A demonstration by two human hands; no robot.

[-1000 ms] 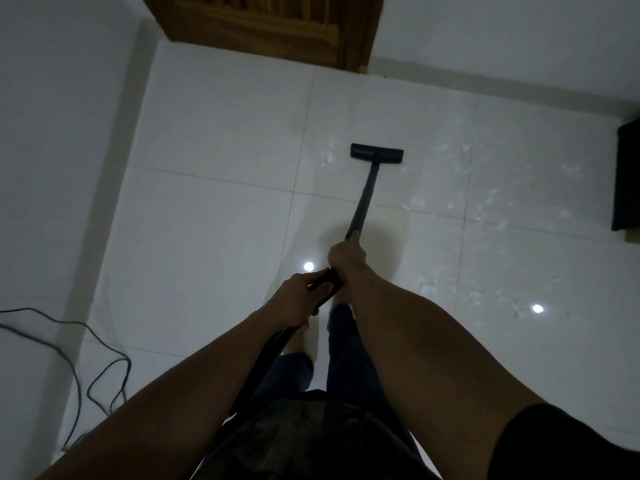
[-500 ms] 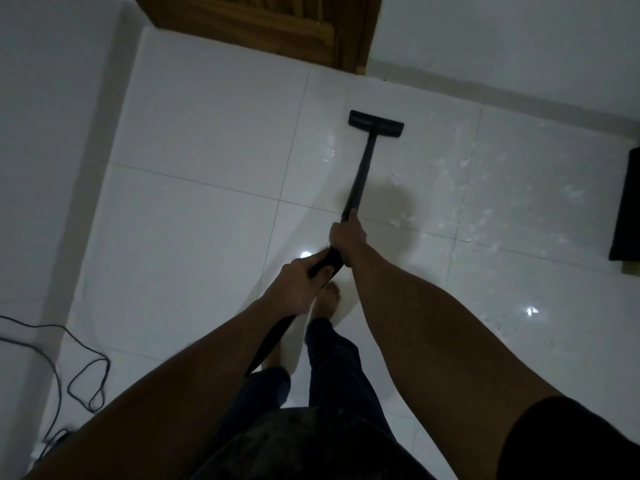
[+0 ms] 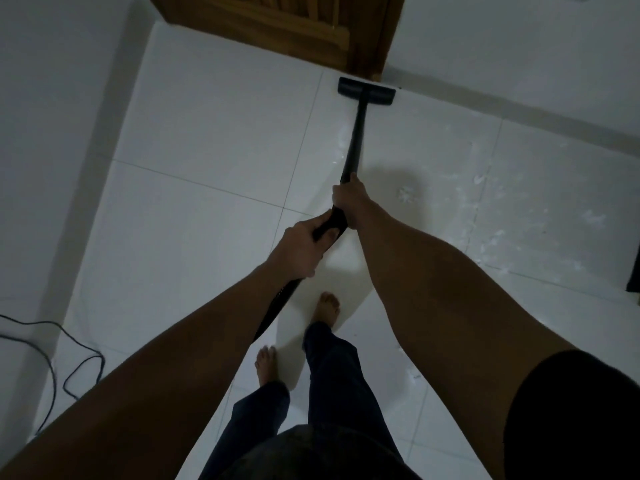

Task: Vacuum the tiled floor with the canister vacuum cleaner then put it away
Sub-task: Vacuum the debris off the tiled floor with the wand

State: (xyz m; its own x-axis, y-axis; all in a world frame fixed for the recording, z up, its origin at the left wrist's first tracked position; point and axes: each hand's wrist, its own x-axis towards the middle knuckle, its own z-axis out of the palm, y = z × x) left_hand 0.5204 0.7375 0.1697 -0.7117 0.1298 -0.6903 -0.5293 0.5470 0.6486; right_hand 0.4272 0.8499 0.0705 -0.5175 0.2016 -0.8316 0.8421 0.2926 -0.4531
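I hold a black vacuum wand [image 3: 354,140] with both hands. My right hand [image 3: 349,199] grips the tube higher up, and my left hand [image 3: 301,249] grips the handle just behind it. The flat black floor head [image 3: 366,91] rests on the white tiled floor [image 3: 207,220] right at the wall, beside the wooden door's corner. A black hose [image 3: 277,310] runs back under my left forearm. White scraps of debris [image 3: 485,209] lie scattered on the tiles to the right. The canister itself is out of view.
A brown wooden door [image 3: 277,22] stands at the top. White walls close the left and far sides. A dark power cord [image 3: 69,358] loops on the floor at lower left. A dark object [image 3: 633,271] sits at the right edge. My bare feet [image 3: 327,308] stand below the hands.
The floor head has slid forward from the middle of the tile to the wall by the door. I stepped forward with it; both hands kept their grip.
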